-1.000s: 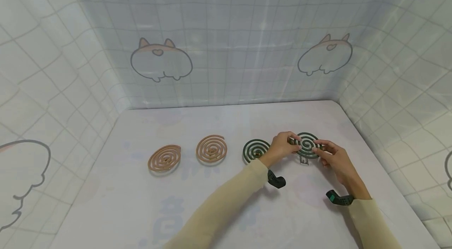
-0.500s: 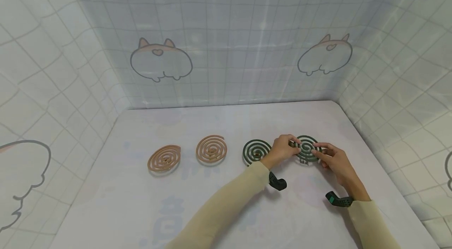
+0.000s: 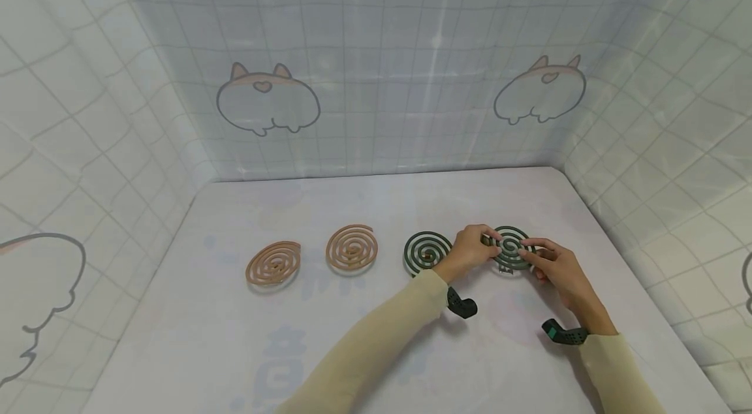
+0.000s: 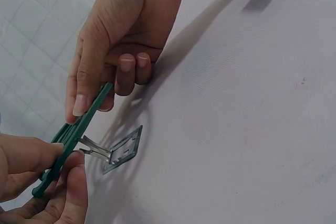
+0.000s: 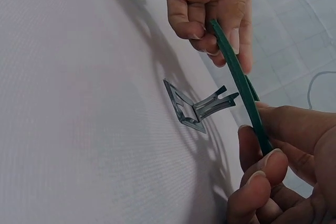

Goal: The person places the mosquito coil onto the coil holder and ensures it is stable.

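L hand (image 3: 470,246) & R hand (image 3: 555,267): fingers of both clamped on opp. edges of a green mosquito coil (image 5: 242,86), held flat-ish right over a metal stand (image 5: 198,111) on the surface (image 3: 194,322). Prong tips at or nearly at its underside; can't tell if touching.

Risks: coil's prob. brittle, so uneven push from the two sides could snap a ring. If its centre's off the prongs, it'd likely tip or slide when let go. Neither hand's on the stand, so a sideways nudge may shift it. L sleeve (image 3: 376,335) runs close to the 2nd green coil (image 3: 425,248); a knock could upset that.

Containers: no box/tray in view. 2nd green coil, the nearer brown coil (image 3: 351,249) & the far-left brown coil (image 3: 273,264) sit out uncovered, latter tilted.
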